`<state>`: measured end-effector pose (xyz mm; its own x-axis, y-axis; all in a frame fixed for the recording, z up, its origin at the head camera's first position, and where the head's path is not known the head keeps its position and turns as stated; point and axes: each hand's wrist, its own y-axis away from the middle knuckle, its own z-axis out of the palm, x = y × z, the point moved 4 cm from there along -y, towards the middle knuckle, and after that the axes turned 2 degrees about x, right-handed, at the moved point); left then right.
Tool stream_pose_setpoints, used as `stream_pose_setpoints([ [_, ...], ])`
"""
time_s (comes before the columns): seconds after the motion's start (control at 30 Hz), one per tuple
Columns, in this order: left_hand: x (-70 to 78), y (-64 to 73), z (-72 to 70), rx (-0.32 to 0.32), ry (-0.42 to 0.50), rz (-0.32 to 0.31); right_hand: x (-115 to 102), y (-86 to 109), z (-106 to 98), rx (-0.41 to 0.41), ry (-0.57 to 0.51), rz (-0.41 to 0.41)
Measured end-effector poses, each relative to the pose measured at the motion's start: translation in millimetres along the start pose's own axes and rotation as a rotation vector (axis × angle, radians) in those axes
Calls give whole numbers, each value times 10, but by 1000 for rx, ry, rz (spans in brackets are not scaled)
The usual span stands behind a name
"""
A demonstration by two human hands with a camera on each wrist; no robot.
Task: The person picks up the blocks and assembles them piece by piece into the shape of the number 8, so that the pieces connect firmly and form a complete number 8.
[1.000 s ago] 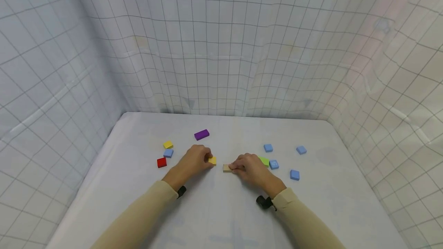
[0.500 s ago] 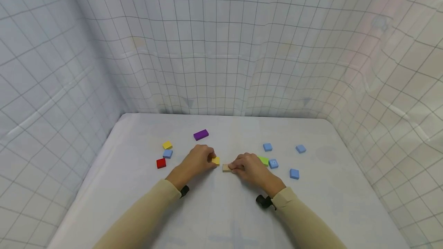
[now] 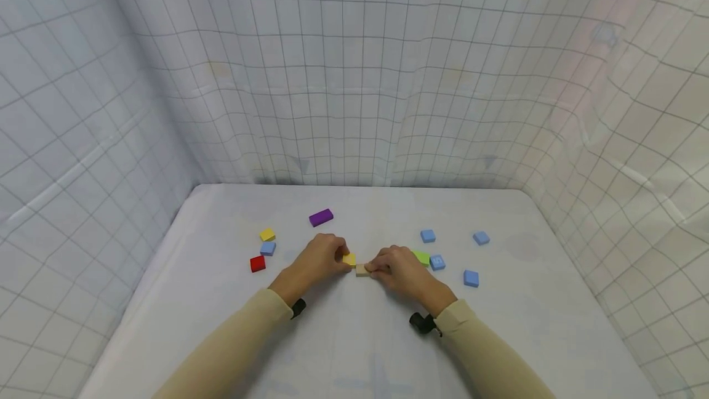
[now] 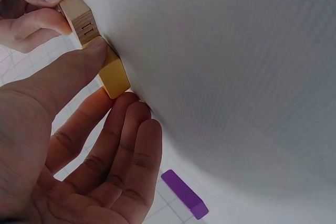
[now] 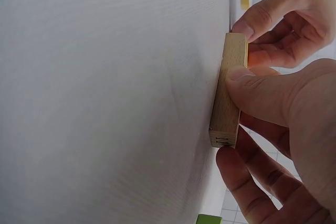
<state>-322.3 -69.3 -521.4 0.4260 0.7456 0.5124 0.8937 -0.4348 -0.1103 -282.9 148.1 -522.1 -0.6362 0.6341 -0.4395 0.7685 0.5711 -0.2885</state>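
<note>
In the head view, my left hand (image 3: 317,262) pinches a small yellow block (image 3: 349,260) between thumb and fingers. Just right of it, my right hand (image 3: 403,271) grips a plain wooden block (image 3: 362,270) lying on the white table. From the left wrist, the yellow block (image 4: 115,75) appears to meet the end of the wooden block (image 4: 80,18), which bears two dark strokes. The right wrist view shows my right thumb (image 5: 249,85) along the side of the long wooden block (image 5: 224,100); there the yellow block is mostly hidden behind it.
Beside my right hand lie a green block (image 3: 422,258) and a blue block marked 5 (image 3: 437,262). More blue blocks are spread to the right. A purple block (image 3: 321,217) sits farther back. Leftward are yellow (image 3: 268,234), blue (image 3: 268,248) and red (image 3: 257,263) blocks.
My left hand has slid the yellow block rightward, closing the gap to the wooden block. The right hand and the wooden block have stayed nearly in place.
</note>
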Motion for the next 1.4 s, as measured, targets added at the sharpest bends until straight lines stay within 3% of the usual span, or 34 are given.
stream_pose_setpoints([
  [0.1,56,28,-39,-19,20,-22,-8,1,-1,-3,-1,3],
  [0.33,-272,-83,218,15,-16,47,-18,-2,-16,3,-6,1],
  [0.53,-350,-120,255,3,7,20,-23,-8,-16,-1,-7,2],
  [0.67,-311,-95,216,11,-5,31,-23,-11,-14,-1,-5,5],
  [0.93,-441,-166,320,11,-43,29,-19,-9,-4,6,-10,1],
  [1.2,-242,-78,175,23,-29,76,-22,-6,-6,-4,-15,13],
  [1.4,-436,-155,315,28,-19,75,-12,-7,1,5,-4,-10],
])
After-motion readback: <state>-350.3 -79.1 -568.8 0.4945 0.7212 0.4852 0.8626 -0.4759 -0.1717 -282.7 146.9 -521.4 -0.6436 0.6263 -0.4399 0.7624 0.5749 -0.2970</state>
